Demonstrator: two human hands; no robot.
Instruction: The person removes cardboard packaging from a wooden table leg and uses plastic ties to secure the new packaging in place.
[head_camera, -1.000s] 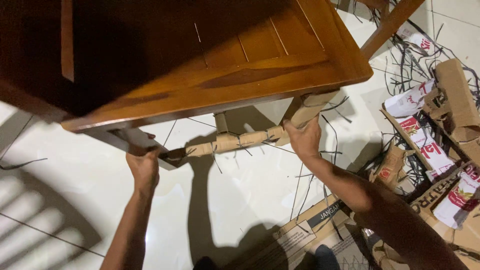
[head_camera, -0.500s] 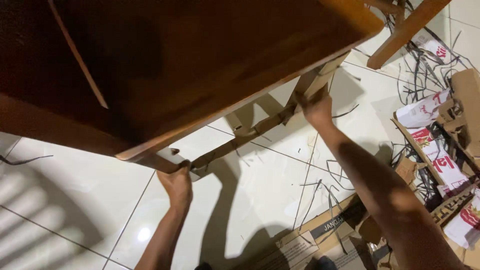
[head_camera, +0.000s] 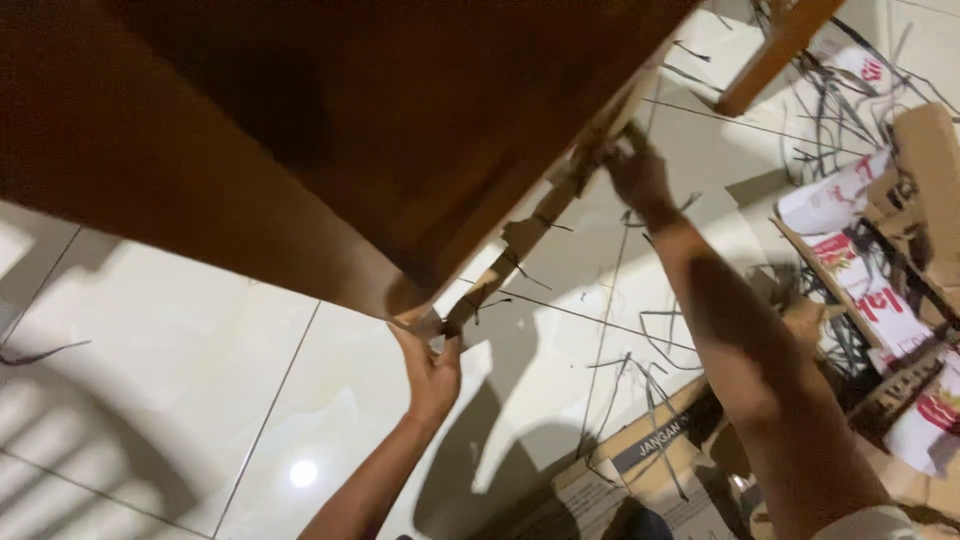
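cardboard wrap (head_camera: 530, 232) along table (head_camera: 330, 130) edge

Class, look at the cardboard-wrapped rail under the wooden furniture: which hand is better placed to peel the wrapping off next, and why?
Probably the left hand. Its fingers pinch the torn, loose end of the cardboard wrapping at the corner of the wooden furniture. The right hand grips the far end, where the wrapping looks tight against the wood.

Person, both arms in head view. Left hand (head_camera: 432, 372): bare, no ring or glove; forearm bare, no watch. Right hand (head_camera: 638, 178): bare too; forearm unclothed. Pale short sleeve (head_camera: 880, 522) edge shows at 5 o'clock of frame.
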